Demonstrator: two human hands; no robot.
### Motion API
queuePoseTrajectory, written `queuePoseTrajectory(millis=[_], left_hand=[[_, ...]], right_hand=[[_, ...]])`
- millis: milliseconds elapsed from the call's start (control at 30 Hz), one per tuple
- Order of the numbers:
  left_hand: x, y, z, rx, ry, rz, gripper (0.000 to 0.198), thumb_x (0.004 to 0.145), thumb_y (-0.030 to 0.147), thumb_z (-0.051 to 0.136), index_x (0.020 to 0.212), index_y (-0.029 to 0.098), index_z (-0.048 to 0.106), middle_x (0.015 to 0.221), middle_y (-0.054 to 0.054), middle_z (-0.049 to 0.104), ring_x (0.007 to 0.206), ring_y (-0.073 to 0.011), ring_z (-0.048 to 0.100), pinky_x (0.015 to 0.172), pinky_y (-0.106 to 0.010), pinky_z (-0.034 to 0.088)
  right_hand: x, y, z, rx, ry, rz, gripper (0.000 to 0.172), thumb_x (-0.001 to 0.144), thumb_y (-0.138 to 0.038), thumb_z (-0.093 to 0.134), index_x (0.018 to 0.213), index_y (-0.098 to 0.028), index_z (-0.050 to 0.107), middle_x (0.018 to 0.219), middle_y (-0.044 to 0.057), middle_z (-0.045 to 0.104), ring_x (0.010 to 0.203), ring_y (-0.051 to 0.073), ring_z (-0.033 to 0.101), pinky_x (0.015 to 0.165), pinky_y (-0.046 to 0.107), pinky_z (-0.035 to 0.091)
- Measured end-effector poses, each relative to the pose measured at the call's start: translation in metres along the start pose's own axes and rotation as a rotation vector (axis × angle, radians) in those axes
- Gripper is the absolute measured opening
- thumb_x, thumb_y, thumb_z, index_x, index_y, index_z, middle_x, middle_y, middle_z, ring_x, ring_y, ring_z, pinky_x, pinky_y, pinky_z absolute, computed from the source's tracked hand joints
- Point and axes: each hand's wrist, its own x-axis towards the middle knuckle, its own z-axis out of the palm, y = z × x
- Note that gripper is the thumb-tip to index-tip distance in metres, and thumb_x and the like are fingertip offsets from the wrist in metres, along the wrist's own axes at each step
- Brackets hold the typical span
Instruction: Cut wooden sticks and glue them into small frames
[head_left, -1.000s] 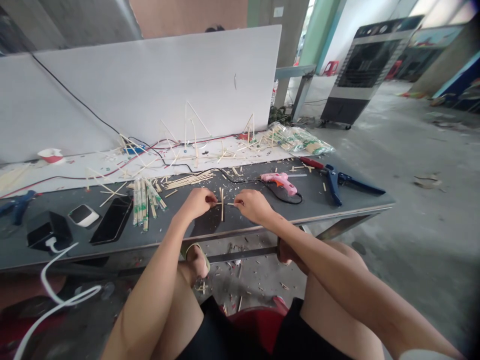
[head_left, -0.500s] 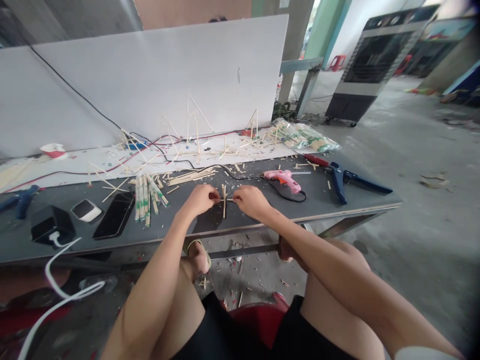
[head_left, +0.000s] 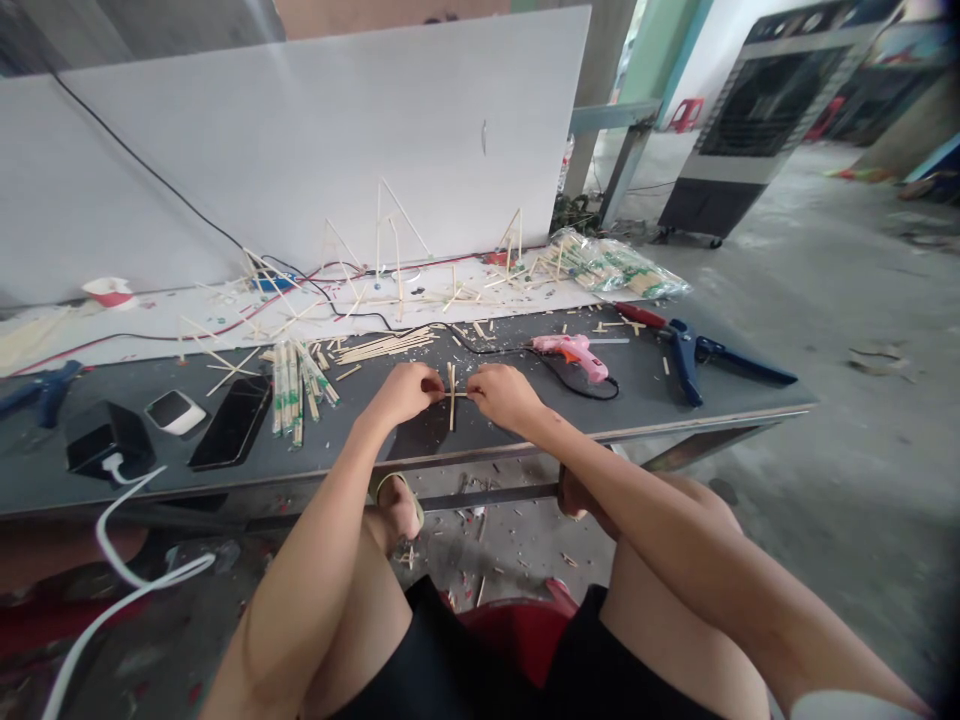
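1. Bare concrete floor off to the right, black-and-grey air cooler (head_left: 765, 120) at upper right, white panel (head_left: 300, 150) along the back of a dark grey workbench (head_left: 720, 405).
2. Upper middle: small bamboo stick frames (head_left: 394, 270) standing on a white sheet (head_left: 525, 298).
3. Dead centre of the bench: long bamboo stick (head_left: 451, 412) crossed by a short crosspiece (head_left: 456, 394).
4. Left hand (head_left: 405, 393) at the crosspiece's left end, fingers (head_left: 433, 385) curled, pinching it. Right hand (head_left: 504, 397) at the other end, fingers (head_left: 474, 378) pinching likewise.
5. Just upper right, pink glue gun (head_left: 574, 357); farther right, blue-handled tool (head_left: 684, 360).
6. Lower left of the hands, bundle of wrapped chopsticks (head_left: 296, 400) beside a black phone (head_left: 231, 422).
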Motion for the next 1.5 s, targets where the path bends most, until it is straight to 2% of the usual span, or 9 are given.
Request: queuePoseTrajectory(millis=[767, 1500], left_hand=[[0.0039, -0.0051, 0.0035, -0.039, 0.013, 0.01, 0.01, 0.074, 0.017, 0.07, 0.08, 0.019, 0.078, 0.083, -0.004, 0.076, 0.074, -0.0186, 0.068, 0.072, -0.027, 0.051], [0.0034, 0.0026, 0.0012, -0.011, 0.021, 0.08, 0.017, 0.071, 0.008, 0.064, 0.075, 0.018, 0.077, 0.08, -0.004, 0.074, 0.071, -0.0167, 0.067, 0.067, -0.025, 0.048]], right_hand=[[0.001, 0.0029, 0.004, 0.037, 0.021, -0.02, 0.023, 0.091, -0.018, 0.053, 0.09, -0.02, 0.076, 0.095, 0.007, 0.07, 0.091, 0.02, 0.061, 0.076, 0.027, 0.038], [0.0, 0.006, 0.0077, 0.057, 0.041, -0.055, 0.026, 0.092, -0.017, 0.049, 0.092, -0.018, 0.075, 0.095, 0.009, 0.069, 0.092, 0.02, 0.06, 0.078, 0.027, 0.037]])
